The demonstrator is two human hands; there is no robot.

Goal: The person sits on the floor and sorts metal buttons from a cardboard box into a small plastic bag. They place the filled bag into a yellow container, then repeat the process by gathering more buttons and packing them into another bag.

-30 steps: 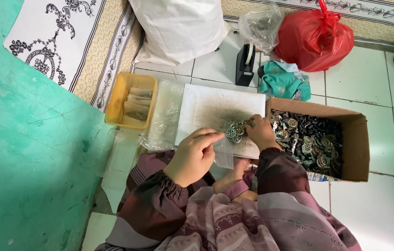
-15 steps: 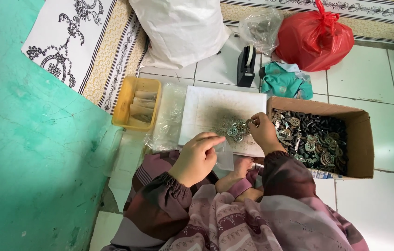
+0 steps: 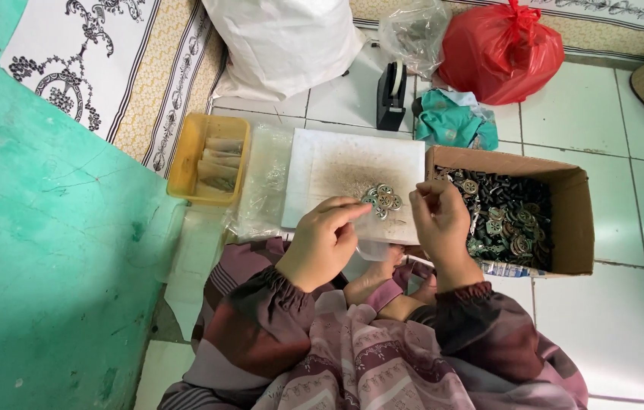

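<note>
Seated on a white tiled floor (image 3: 626, 319), a person works over a white board (image 3: 337, 163) resting across their lap. Their left hand (image 3: 322, 243) has its fingers pinched together at the edge of a small cluster of round metal pieces (image 3: 381, 199) lying on the board. Their right hand (image 3: 437, 216) is curled just beside that cluster; whether it grips a piece cannot be told. An open cardboard box (image 3: 572, 220) heaped with similar metal pieces sits at their right. A yellow tray (image 3: 185, 163) lies to the left. Doing this well probably means keeping the cluster flat on the board and picking single pieces with fingertips only.
</note>
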